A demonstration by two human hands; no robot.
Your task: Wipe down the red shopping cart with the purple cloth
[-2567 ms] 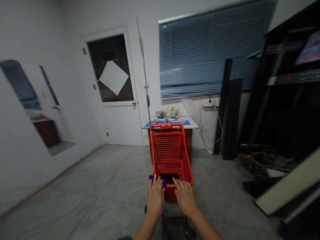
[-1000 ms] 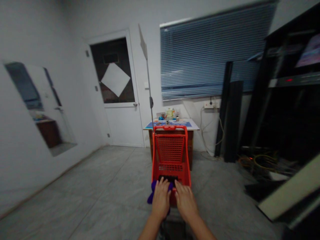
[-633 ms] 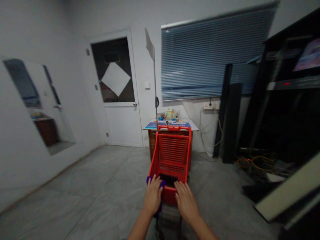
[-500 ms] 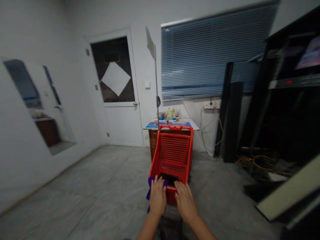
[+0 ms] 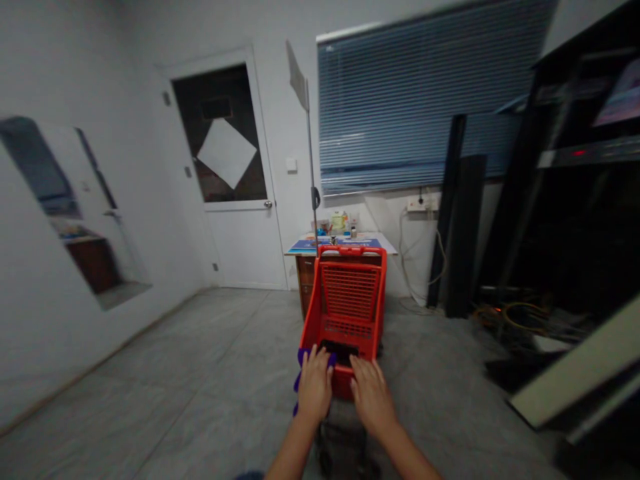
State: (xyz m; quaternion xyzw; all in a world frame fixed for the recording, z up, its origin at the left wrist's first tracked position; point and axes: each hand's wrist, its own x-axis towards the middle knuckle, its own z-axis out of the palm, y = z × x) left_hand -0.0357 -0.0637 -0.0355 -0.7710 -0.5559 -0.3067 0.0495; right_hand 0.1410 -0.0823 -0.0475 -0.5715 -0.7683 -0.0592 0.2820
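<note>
A small red plastic shopping cart (image 5: 350, 293) stands on the floor straight in front of me, with a tall grille at its far side. My left hand (image 5: 316, 387) lies over the left part of its near rim, fingers stretched forward and slightly apart, beside a purple piece (image 5: 303, 357). On the right part of the same rim rests my right hand (image 5: 371, 393), its fingers also extended. Neither hand is visibly wrapped round the rim; the palms' undersides are hidden. Inside the cart lies a dark object (image 5: 341, 351). A thin pole (image 5: 311, 153) with a pale flag rises at the cart's left.
Behind the cart is a wooden cabinet (image 5: 306, 267) with posters and small items on top. A white door (image 5: 243, 247) and a wall mirror (image 5: 95, 233) are at left. Dark panels (image 5: 467, 233), cables (image 5: 525, 313) and a leaning pale board (image 5: 570, 373) stand at right.
The view has tilted slightly downward, so the room sits higher in the picture and more of the cart's wheels show. Both hands keep their places on the cart's near rim.
</note>
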